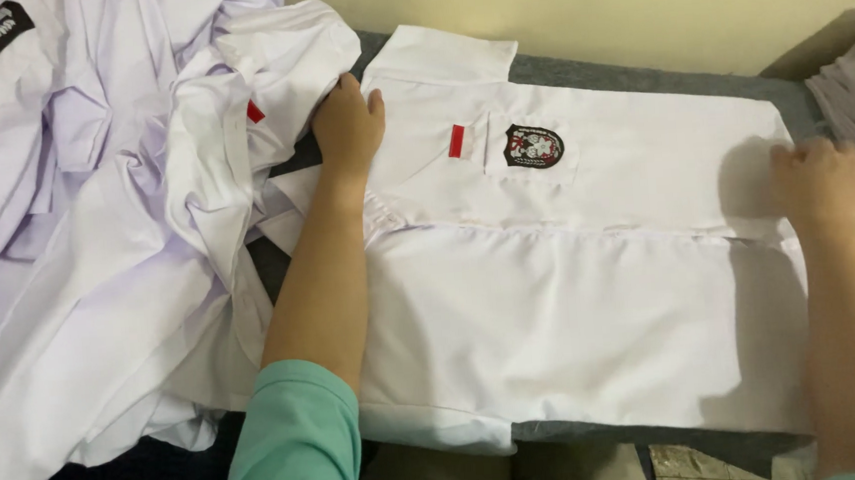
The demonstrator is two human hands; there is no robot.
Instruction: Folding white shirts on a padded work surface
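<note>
white shirt (pixel 572 300) lies flat on grey pad (pixel 637 80), long axis running left-right btwn both hands. left hand (pixel 347 125) presses open-palmed at its collar end, beside heap of white shirts (pixel 99 273). right hand (pixel 820 182), blurred, curled on far edge; grip can't tell.

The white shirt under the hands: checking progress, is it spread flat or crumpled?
Spread flat: the white shirt lies smooth on the grey surface, badge pocket up.

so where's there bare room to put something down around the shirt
Bare grey pad shows only as a strip between the flat white shirt and the cream wall. Left is crowded: the heap of crumpled white shirts meets the left hand.
</note>
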